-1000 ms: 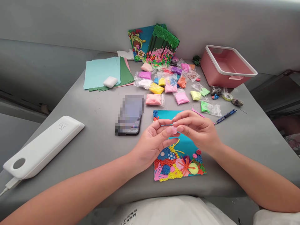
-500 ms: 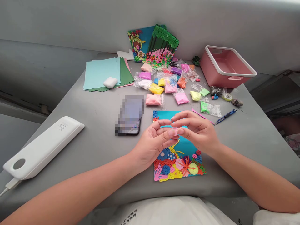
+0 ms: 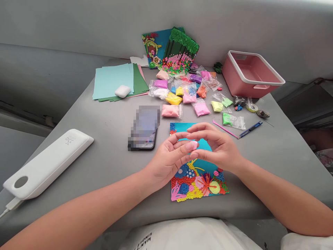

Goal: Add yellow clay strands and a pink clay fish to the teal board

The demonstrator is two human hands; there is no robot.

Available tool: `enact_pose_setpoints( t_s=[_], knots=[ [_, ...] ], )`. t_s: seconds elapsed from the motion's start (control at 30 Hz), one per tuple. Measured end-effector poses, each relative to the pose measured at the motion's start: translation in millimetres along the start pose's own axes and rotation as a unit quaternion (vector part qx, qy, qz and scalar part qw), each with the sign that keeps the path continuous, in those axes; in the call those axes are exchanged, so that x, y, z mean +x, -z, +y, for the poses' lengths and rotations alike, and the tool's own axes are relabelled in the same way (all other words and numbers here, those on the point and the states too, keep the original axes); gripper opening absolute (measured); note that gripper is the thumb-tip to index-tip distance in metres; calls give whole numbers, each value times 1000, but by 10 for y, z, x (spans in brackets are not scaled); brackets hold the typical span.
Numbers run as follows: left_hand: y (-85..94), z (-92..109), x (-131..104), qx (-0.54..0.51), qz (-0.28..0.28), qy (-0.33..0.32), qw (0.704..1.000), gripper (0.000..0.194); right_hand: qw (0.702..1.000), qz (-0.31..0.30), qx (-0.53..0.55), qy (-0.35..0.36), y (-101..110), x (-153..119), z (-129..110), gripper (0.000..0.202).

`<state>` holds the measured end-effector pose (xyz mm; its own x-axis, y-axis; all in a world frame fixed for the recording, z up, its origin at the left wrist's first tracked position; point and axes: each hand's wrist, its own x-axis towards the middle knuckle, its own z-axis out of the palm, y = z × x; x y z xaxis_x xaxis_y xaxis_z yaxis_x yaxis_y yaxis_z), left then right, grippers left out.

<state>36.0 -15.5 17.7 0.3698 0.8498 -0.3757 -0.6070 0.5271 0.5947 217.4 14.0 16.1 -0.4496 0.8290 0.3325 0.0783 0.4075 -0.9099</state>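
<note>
Pinching a pink clay piece between thumb and fingers, the left hand hovers above the decorated blue board. The right hand arches just beside the piece, its thumb and fingers parted. Beyond both hands lie bagged clay packets.

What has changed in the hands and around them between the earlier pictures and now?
The right hand has shifted slightly left; its thumb has slid down in the view and now seems off the small pale-pink lump. The left hand keeps that lump at its thumb tip. The blue rectangular decorated board and black rectangular phone stayed put.
</note>
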Motion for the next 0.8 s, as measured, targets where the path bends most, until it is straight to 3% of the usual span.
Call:
enact_pose_setpoints(
  t_s=[0.4,0.67,0.8],
  knots=[
    [-21,-5,7,9,47,-56,997,32,996,71,-61,15,-41,-11,-3,19],
    [14,-41,-5,141,46,-150,978,39,990,81,31,-115,-61,-11,-40,18],
    [-7,-30,-16,168,60,-172,969,46,985,76,64,-138,-61,-1,-54,19]
  ],
)
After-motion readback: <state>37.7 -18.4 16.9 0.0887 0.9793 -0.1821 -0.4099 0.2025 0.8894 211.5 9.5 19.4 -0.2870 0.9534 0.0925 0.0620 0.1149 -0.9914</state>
